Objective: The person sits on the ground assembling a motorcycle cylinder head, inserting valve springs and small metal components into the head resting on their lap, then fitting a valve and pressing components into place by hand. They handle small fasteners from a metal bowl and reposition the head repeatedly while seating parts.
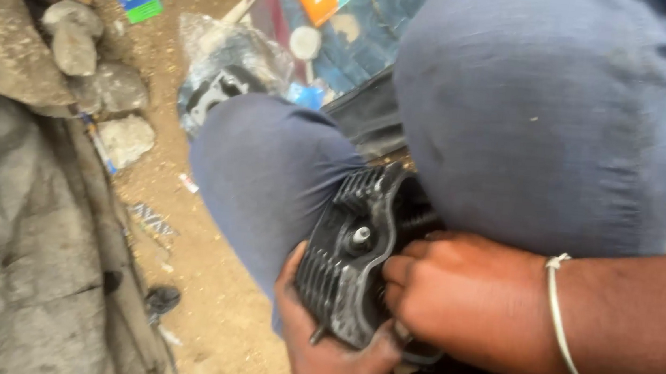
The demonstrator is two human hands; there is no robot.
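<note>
Cylinder head (346,271), black and finned, sits between your knees, its lower right edge hidden behind your right hand (470,301). Your left hand (328,353) cups it from below, fingers clamped on the fins. Right fingers curl against its face; grip there unclear.

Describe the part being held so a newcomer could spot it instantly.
Start at the person's blue-trousered knees. Between them, low in the picture, the left hand cups and the right hand grips a black finned metal engine part. Its ribbed fins and central shiny stud set it apart from nearby stones and litter.

Grimy matt metal engine part (350,267)
</note>
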